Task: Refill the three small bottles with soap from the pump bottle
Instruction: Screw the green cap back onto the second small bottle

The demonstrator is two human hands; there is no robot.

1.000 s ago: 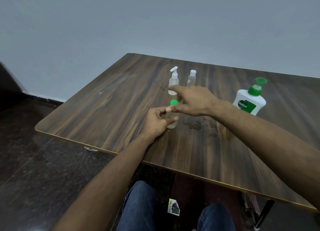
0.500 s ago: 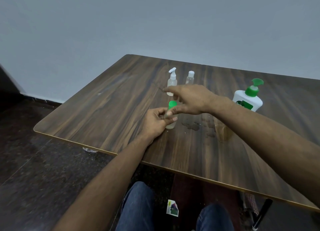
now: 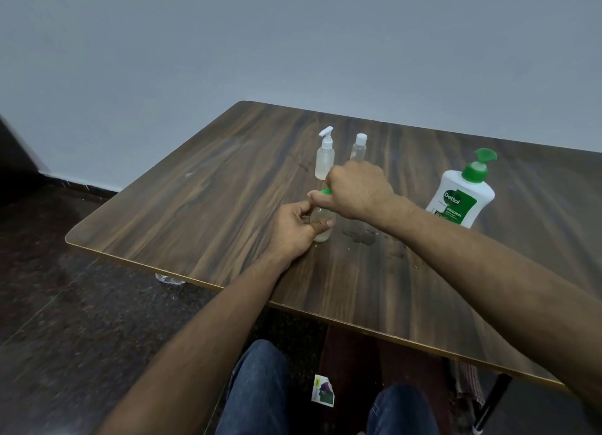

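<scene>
From the head camera, the one view there is: half a second ago the right hand (image 3: pixel 358 190) hovered with its fingers spread above the green cap (image 3: pixel 325 192); now the fingers have curled down over the cap and the hand sits on it like a fist. I take that as the cap being twisted, either on or off (which way, I cannot tell), so one small bottle is being dealt with and the pump has not been reached for.

The left hand (image 3: pixel 298 227) grips the green-capped bottle (image 3: pixel 321 226) around its clear body, thumb across the front, holding it upright on the table (image 3: pixel 195 213) near the middle. The bottle looks pale and translucent, with some liquid low inside.

At twelve o'clock from it stand the spray bottle (image 3: pixel 324 156) and, just beside that, the white-capped bottle (image 3: pixel 358 148), both untouched. The Dettol pump bottle (image 3: pixel 462 196) stands at about two o'clock, well apart. A wet patch (image 3: pixel 365 237) lies at three o'clock, near the bottle's foot.
</scene>
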